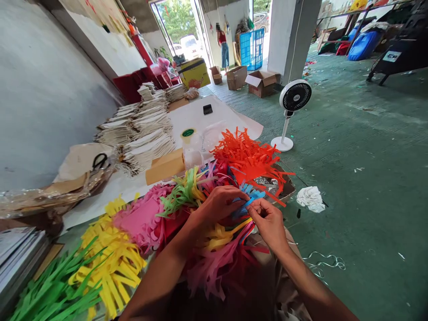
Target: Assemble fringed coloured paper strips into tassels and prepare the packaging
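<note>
My left hand (224, 200) and my right hand (267, 218) meet over my lap, both closed on blue fringed strips (252, 196). The strips look like cut paper or felt; I cannot tell which. Below the hands hang yellow strips (219, 236) and pink strips (210, 267). Just beyond them lies a pile of orange-red fringe (249, 154). Left of my left hand are green and yellow strips (185, 189) and a pink fringed piece (142, 220). Farther left spread yellow fringe (115, 263) and long green strips (56, 285).
White stacks of sheets (147, 129) stand along the left wall. A tape roll (188, 133), a black phone-like object (207, 109) and scissors (99, 161) lie around the white surface (187, 117). A fan (295, 98) stands on the green floor, with cardboard boxes (262, 84) and a person (223, 44) farther back.
</note>
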A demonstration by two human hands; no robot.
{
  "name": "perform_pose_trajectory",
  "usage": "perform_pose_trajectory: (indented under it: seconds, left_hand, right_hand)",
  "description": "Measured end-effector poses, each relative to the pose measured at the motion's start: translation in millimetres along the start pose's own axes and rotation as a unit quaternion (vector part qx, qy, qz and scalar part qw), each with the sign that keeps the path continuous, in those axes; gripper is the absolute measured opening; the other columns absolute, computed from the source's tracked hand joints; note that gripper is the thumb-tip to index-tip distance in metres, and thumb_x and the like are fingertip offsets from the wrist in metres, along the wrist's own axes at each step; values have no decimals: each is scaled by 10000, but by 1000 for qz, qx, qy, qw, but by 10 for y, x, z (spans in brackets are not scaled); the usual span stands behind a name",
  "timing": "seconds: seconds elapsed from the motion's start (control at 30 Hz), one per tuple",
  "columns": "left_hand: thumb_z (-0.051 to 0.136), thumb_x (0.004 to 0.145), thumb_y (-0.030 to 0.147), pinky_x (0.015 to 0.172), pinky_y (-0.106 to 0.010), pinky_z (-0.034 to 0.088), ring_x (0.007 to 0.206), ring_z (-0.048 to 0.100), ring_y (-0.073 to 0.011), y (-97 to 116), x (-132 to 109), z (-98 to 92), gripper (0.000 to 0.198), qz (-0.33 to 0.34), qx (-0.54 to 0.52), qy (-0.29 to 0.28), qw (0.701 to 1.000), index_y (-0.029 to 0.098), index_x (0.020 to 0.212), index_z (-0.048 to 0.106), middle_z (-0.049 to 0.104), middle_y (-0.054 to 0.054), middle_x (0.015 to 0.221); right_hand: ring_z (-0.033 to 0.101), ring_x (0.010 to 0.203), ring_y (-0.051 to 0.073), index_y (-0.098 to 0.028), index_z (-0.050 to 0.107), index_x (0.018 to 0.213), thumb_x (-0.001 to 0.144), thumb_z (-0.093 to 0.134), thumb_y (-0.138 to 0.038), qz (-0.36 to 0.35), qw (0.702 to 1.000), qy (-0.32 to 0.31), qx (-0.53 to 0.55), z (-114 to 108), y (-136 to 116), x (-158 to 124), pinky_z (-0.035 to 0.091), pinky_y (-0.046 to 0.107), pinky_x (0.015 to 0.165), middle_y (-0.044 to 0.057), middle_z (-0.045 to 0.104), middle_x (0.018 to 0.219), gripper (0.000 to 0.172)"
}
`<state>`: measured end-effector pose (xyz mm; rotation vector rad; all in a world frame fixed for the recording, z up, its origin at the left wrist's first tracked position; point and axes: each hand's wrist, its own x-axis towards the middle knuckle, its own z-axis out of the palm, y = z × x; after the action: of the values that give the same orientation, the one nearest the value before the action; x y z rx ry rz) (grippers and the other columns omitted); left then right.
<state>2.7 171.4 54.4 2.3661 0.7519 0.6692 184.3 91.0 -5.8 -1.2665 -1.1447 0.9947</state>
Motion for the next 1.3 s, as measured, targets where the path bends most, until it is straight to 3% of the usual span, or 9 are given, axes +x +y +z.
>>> perform_pose_trajectory:
  seconds: [0.17, 0.37, 0.53, 0.73, 1.0, 1.17, 1.3]
  left_hand:
    - [632, 1005, 249, 825, -254, 511, 868, 698, -156, 6, 17, 18, 124, 4, 33, -13, 999, 190, 1008, 741, 771, -53, 947]
    - [561, 1011, 221, 774, -244, 500, 815, 669, -141, 49, 26, 57, 116, -25, 49, 18, 998, 181, 1031, 668, 738, -42, 934]
    - [582, 1029, 279, 796, -241, 513, 831, 688, -140, 95, 27, 20, 170, -43, 5, 8, 999, 172, 1013, 713, 766, -45, 945]
    - [638, 1008, 293, 777, -250, 515, 829, 692, -156, -23, -8, 13, 211, -17, -21, -2, 1000, 168, 1067, 798, 776, -73, 925]
    - [624, 976, 218, 789, -251, 493, 839, 654, -147, -13, -10, 7, 128, -21, -23, -20, 999, 164, 953, 738, 724, -56, 919]
    - [596, 965, 171, 824, -275, 500, 875, 651, -159, 77, 4, 32, 85, -19, -38, -9, 999, 169, 946, 679, 701, -64, 951]
    - [546, 967, 140, 853, -298, 511, 943, 628, -173, 106, 23, 49, 81, -4, -36, 40, 999, 188, 966, 611, 666, -78, 1034]
  right_hand:
    - [417, 584, 117, -199, 663, 753, 897, 703, -465, 3, 1000, -5, -4, -4, -3, 0, 327, 251, 549, -39, 521, 633, 305]
    - [454, 595, 131, -200, 696, 815, 920, 695, -533, 12, 1000, -5, 3, 2, 0, -8, 355, 257, 553, -23, 573, 652, 349]
    - [472, 612, 138, -205, 700, 814, 918, 697, -509, 5, 1000, -10, 10, 3, 2, -3, 365, 260, 571, -16, 597, 678, 321]
    - [418, 603, 128, -209, 702, 786, 904, 691, -425, -13, 1000, -18, 6, -6, 9, -5, 331, 265, 575, -33, 543, 655, 247]
    - [444, 608, 130, -205, 709, 808, 910, 684, -409, 4, 1000, -21, -3, -2, 55, 2, 333, 268, 582, -27, 579, 664, 230]
    - [472, 628, 132, -202, 713, 827, 917, 693, -426, 6, 1000, -23, 1, -8, 46, -8, 353, 266, 597, -19, 606, 696, 243]
    - [441, 608, 122, -208, 737, 967, 935, 693, -474, 11, 1000, -15, 10, -11, 22, -8, 342, 267, 571, -17, 618, 764, 272]
